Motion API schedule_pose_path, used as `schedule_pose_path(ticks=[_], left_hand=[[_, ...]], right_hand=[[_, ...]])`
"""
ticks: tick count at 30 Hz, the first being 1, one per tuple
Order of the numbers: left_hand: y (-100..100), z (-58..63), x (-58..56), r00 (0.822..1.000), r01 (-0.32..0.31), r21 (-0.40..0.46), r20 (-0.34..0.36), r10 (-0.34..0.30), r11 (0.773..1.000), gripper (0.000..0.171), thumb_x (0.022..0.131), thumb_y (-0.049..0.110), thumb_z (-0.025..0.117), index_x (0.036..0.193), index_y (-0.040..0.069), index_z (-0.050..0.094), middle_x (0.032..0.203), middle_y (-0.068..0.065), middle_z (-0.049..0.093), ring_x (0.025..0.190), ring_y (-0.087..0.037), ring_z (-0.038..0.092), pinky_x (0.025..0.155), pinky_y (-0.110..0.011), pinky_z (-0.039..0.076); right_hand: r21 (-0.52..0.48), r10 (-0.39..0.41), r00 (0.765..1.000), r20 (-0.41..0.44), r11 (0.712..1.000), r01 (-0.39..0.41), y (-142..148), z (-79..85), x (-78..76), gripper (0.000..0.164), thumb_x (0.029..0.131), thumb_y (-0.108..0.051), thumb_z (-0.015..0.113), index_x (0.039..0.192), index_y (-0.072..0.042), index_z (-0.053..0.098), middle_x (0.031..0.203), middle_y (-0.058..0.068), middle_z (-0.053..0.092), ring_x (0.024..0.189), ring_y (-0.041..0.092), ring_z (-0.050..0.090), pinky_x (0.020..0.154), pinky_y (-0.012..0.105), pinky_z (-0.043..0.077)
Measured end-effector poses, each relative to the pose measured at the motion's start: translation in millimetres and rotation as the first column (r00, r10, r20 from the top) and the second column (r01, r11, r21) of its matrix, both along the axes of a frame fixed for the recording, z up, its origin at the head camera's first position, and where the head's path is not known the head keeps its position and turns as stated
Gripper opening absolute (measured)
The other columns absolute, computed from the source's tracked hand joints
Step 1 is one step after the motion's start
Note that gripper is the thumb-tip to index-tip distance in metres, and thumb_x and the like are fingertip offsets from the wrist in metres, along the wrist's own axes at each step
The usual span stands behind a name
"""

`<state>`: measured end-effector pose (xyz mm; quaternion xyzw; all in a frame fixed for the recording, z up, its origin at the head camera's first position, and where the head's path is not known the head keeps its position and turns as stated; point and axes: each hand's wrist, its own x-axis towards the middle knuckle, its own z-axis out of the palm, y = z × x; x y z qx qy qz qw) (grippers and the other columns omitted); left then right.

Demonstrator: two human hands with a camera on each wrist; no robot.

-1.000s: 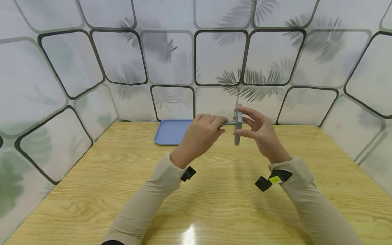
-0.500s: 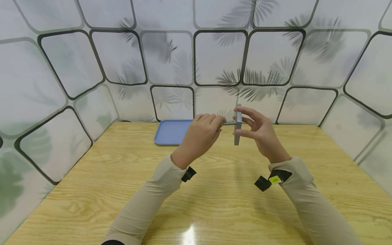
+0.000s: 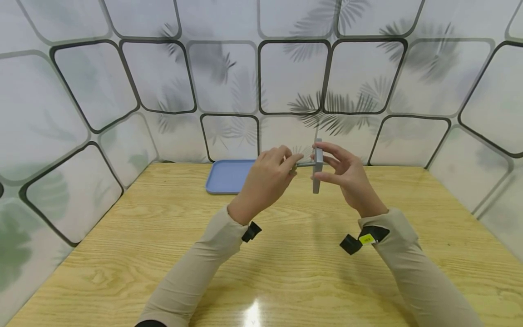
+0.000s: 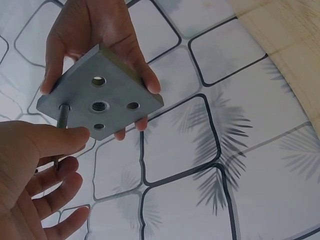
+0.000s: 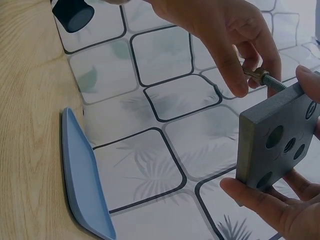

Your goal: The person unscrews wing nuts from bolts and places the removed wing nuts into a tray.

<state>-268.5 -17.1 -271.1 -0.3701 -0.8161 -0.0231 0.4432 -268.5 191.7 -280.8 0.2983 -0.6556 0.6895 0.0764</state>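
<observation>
A square grey metal plate (image 3: pixel 318 159) is held up on edge above the table. My right hand (image 3: pixel 352 175) grips it by its edges, thumb low and fingers high. Several holes show on its face (image 4: pixel 117 91) in the left wrist view, the middle one threaded. A threaded bolt (image 4: pixel 62 118) sticks out of a hole near one corner. My left hand (image 3: pixel 267 175) has thumb and fingers curled about the bolt's outer end, the other fingers loosely spread. In the right wrist view a brass-coloured piece (image 5: pixel 258 75) sits on that bolt, partly hidden by fingers.
A shallow blue tray (image 3: pixel 229 177) lies on the wooden table (image 3: pixel 286 254) near its back edge, partly behind the left hand. Patterned curtain (image 3: pixel 294 77) surfaces rise behind and beside the table. Both wrists wear black camera mounts (image 3: pixel 351 244).
The left hand's fingers have shifted around the bolt: they were closed together and now the index finger lifts and reaches forward. Right hand and plate stay almost still.
</observation>
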Motion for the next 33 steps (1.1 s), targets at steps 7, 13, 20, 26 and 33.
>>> schedule_pose_path(ticks=[7, 13, 20, 26, 33], left_hand=[[-1.1, 0.3, -0.2, 0.999, 0.016, 0.025, 0.05, -0.018, 1.0, 0.027, 0.086, 0.023, 0.069, 0.11, 0.013, 0.064, 0.102, 0.0, 0.066, 0.089, -0.016, 0.063, 0.086, -0.033, 0.049], [-2.5, -0.3, -1.1, 0.997, 0.035, 0.05, 0.067, -0.038, 0.998, 0.018, 0.089, 0.022, 0.065, 0.104, 0.014, 0.062, 0.096, 0.001, 0.069, 0.085, -0.016, 0.064, 0.084, -0.033, 0.049], [-3.3, 1.4, -1.4, 0.994, 0.044, 0.055, 0.096, -0.049, 0.998, 0.016, 0.089, 0.023, 0.064, 0.102, 0.014, 0.063, 0.094, 0.001, 0.071, 0.084, -0.015, 0.065, 0.085, -0.034, 0.05], [-4.5, 2.7, -3.1, 0.97, 0.107, 0.111, 0.207, -0.129, 0.988, 0.016, 0.091, 0.02, 0.062, 0.103, 0.01, 0.065, 0.094, -0.001, 0.068, 0.083, -0.016, 0.063, 0.081, -0.033, 0.05], [-4.8, 3.4, -3.5, 0.93, 0.175, 0.188, 0.289, -0.225, 0.966, 0.018, 0.092, 0.016, 0.06, 0.106, 0.007, 0.065, 0.091, -0.003, 0.066, 0.075, -0.014, 0.06, 0.071, -0.027, 0.048]], right_hand=[[-0.012, 0.004, 1.0, 0.005, 1.0, -0.004, 1.5, -0.5, -1.1, 0.058, 0.08, 0.005, 0.068, 0.133, -0.013, 0.053, 0.134, -0.002, 0.05, 0.116, 0.012, 0.054, 0.086, 0.024, 0.053], [-0.027, 0.014, 1.0, 0.004, 1.0, -0.014, 1.2, -0.1, -0.6, 0.058, 0.08, 0.006, 0.068, 0.132, -0.012, 0.053, 0.134, -0.001, 0.051, 0.116, 0.012, 0.054, 0.085, 0.024, 0.054], [-0.025, 0.016, 1.0, 0.01, 1.0, -0.016, 1.1, 0.0, 0.2, 0.058, 0.08, 0.007, 0.068, 0.133, -0.012, 0.053, 0.137, 0.003, 0.049, 0.116, 0.012, 0.054, 0.084, 0.024, 0.054], [-0.022, 0.014, 1.0, 0.008, 1.0, -0.013, 1.3, -0.1, 0.4, 0.058, 0.08, 0.006, 0.068, 0.133, -0.012, 0.052, 0.139, 0.006, 0.047, 0.117, 0.012, 0.054, 0.084, 0.024, 0.054], [-0.023, 0.02, 1.0, 0.002, 1.0, -0.02, 1.0, 0.3, 0.8, 0.058, 0.08, 0.006, 0.067, 0.133, -0.012, 0.052, 0.14, 0.008, 0.045, 0.117, 0.012, 0.054, 0.084, 0.025, 0.054]])
